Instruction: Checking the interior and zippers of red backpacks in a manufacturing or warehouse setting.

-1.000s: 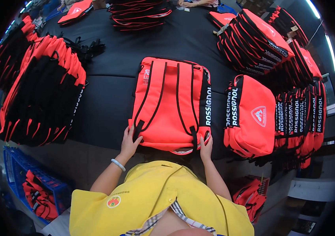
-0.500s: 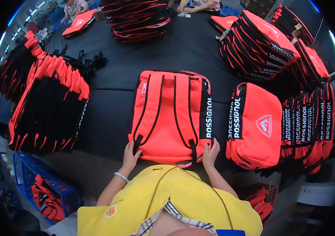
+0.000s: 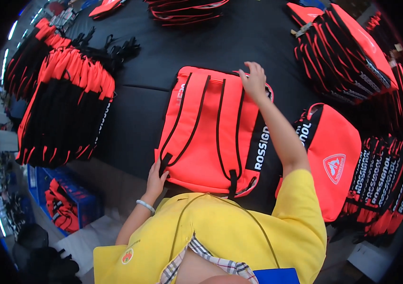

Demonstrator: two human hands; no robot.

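Observation:
A bright red-orange backpack [image 3: 201, 142] lies on the black-covered table in front of me, its two black-edged shoulder straps facing up. My left hand [image 3: 155, 182] grips its lower left corner, thumb apart from the fingers. Reaching across to the top right corner, my right hand [image 3: 255, 81] has its fingers spread over the bag's edge; whether they press on it I cannot tell. A black side panel with white lettering runs along the bag's right side, partly behind my right forearm.
A stack of black and red bags [image 3: 64, 113] stands at the left. Another backpack [image 3: 336, 161] lies at the right beside upright bags [image 3: 381, 175]. A tall stack [image 3: 343, 57] rises at the back right. A blue crate [image 3: 87, 203] holds red pieces at the lower left.
My right hand has moved from the lower right corner up to the top right corner of the backpack. The left hand stays at the lower left. The view has shifted.

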